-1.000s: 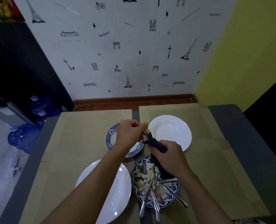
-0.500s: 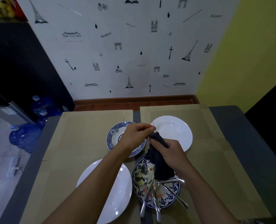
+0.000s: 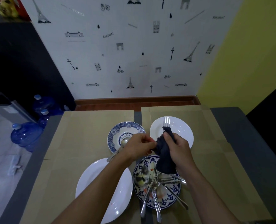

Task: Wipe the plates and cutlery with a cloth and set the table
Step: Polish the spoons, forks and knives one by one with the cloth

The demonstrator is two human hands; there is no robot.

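Note:
My right hand grips a dark cloth wrapped round a fork. Its tines stick out past the cloth, over the far white plate. My left hand pinches at the cloth's left edge, where the fork's handle is hidden. A spoon lies on the small blue patterned plate, partly under my left wrist. Below my hands, several pieces of cutlery lie piled on a larger blue patterned plate. A second white plate sits at the near left.
Brown cardboard sheets cover the grey table, which ends close to the papered wall. Blue water bottles stand on the floor at the left, beside a dark cabinet.
The fork's tines have come out past the cloth, over the far white plate. My left hand has drawn back toward me, uncovering the spoon on the small plate.

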